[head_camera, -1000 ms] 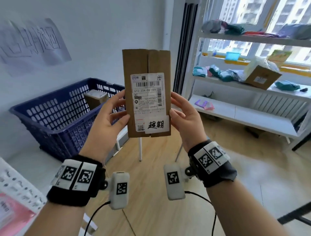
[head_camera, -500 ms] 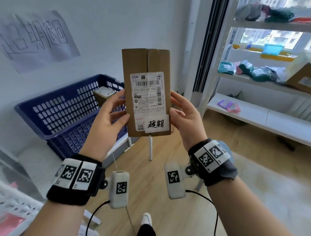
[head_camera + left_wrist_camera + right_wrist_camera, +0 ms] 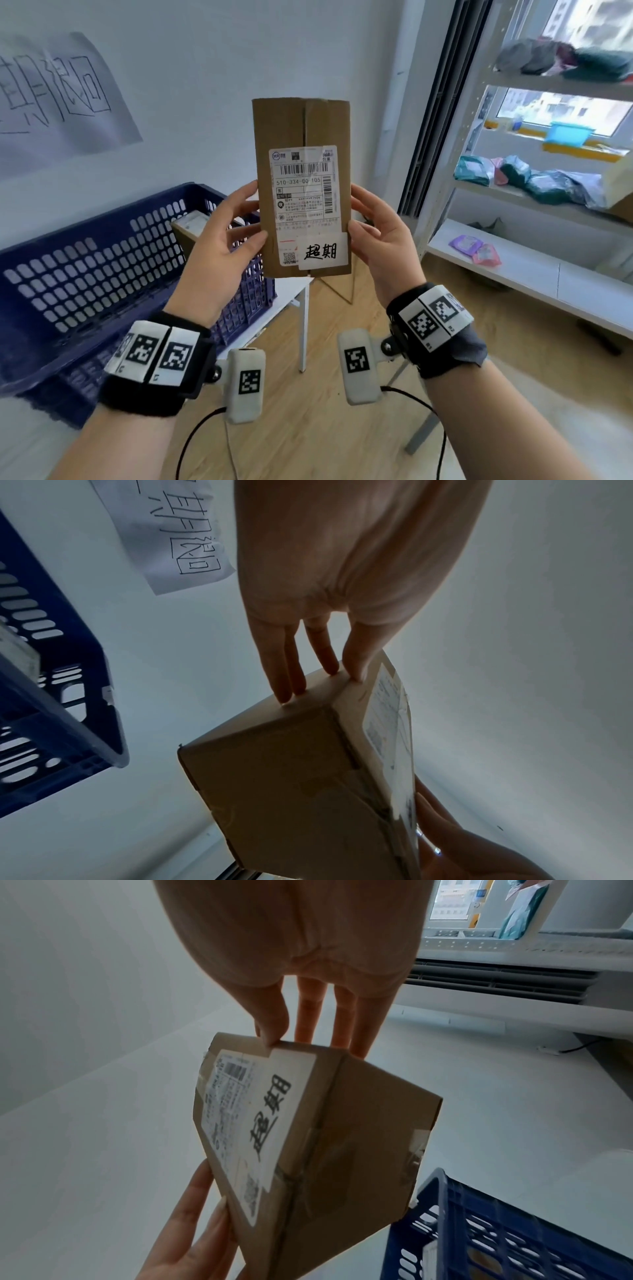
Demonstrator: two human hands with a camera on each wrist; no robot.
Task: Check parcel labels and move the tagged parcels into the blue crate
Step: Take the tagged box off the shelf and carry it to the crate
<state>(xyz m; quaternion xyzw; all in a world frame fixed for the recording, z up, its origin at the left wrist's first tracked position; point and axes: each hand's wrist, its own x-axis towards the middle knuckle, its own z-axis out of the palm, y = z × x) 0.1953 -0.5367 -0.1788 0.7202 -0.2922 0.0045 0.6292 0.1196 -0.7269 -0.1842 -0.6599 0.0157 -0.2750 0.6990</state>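
both grips (image 3: 222, 246) (image 3: 380, 240) on parcel (image 3: 301, 137), crate (image 3: 85, 260) left

parcel (image 3: 301, 137): matt brown cardboard, glossy tape | label (image 3: 303, 192): paper | crate (image 3: 85, 274): perforated blue plastic

Head view: from above and behind, facing forward and down, near both wrists. Wrist views: close, from below, looking up along each palm toward wall and ceiling. Shared across all three: box (image 3: 301, 185), crate (image 3: 102, 260).

brown parcel (image 3: 301, 137), white label (image 3: 303, 192), blue perforated crate (image 3: 85, 274)
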